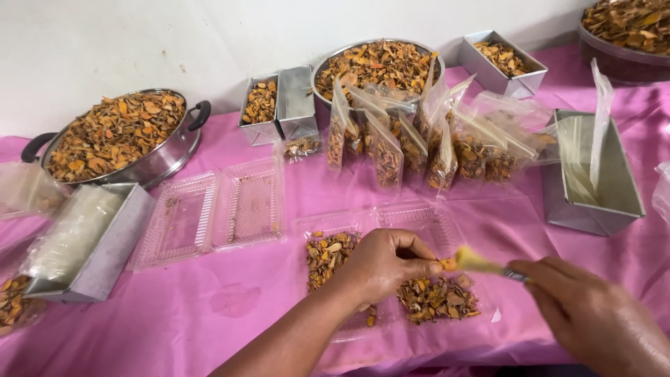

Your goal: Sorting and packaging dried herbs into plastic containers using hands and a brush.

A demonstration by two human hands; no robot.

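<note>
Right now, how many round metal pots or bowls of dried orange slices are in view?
3: a handled pot at the left, a bowl at centre back behind the filled bags, and one cropped at the top right corner.

A: Bright, even light, soft and from above; the pink cloth [209, 307] shows only faint shadows.

B: Glare?

A: White sheen on the bags [447, 132] and metal tins [593, 181].

B: Sharpness?

A: The middle is crisp. The brush [481, 264] is blurred, and the table edge bows near the corners.
</note>
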